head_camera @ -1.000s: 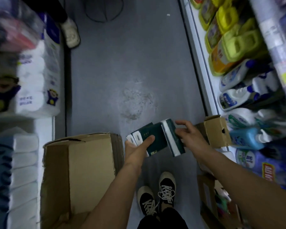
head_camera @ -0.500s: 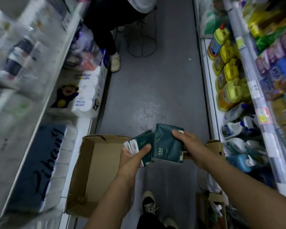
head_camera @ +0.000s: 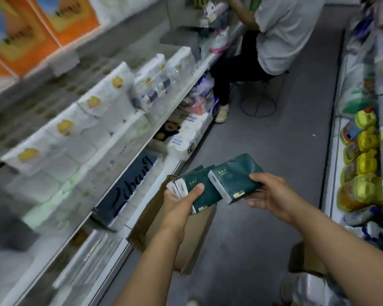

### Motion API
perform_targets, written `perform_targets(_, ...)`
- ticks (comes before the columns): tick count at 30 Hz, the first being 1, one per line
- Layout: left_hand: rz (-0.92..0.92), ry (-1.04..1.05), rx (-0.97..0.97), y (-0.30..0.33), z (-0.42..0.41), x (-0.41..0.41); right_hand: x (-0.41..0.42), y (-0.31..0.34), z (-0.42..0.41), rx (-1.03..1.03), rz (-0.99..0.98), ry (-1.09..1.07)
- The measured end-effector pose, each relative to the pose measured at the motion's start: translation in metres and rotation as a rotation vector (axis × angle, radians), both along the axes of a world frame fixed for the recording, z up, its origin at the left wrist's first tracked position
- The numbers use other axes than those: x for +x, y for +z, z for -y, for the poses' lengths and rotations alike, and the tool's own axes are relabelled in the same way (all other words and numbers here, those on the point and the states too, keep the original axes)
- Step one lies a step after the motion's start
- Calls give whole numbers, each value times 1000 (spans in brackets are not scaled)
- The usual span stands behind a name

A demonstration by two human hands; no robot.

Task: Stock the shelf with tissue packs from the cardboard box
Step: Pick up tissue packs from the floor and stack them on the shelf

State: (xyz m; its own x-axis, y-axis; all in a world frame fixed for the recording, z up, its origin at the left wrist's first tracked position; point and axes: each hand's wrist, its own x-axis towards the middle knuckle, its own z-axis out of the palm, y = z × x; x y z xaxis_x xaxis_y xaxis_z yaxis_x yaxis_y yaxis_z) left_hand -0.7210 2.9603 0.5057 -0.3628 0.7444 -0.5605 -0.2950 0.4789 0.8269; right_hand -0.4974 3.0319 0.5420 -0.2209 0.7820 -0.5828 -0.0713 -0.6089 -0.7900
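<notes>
The tissue packs [head_camera: 210, 184] are dark green with white ends and small gold print too fine to read. The left hand [head_camera: 181, 199] grips what looks like two packs; at its 3 o'clock the right hand [head_camera: 272, 193] grips another, above the cardboard box [head_camera: 195, 235]. At 9 o'clock, the shelf [head_camera: 128, 160] carries a blue pack lettered "Libang" [head_camera: 131, 186].

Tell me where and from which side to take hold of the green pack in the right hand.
Grip the pack across its flat faces at the free far end, coming from above, away from the person. The right hand already covers the near right edge, and the left pack crowds its left side.
</notes>
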Motion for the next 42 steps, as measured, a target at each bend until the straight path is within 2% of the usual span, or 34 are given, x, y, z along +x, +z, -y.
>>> perform_targets(4,-5,107,24,29,32,-29,-41,25,14,-3,8,215)
perform_targets(8,-32,254,28,52,77,-70,-94,50,33,97,132,453)
perform_targets(13,-54,385,59,83,145,-121,-167,73,71,156,204,573)
perform_targets(17,-106,503,84,98,217,-170,-228,93,123,265,149,700)
perform_targets(25,-94,605,116,128,364,-250,-322,129,234,426,102,939)
perform_targets(27,-94,628,143,141,402,-264,-343,138,264,442,88,985)
perform_targets(33,-244,718,111,176,525,-291,-406,168,366,452,-3,1136)
perform_targets(38,-252,819,121,186,623,-313,-450,188,444,483,-107,1272)
perform_targets(42,-251,910,173,201,682,-324,-482,196,484,488,-164,1267)
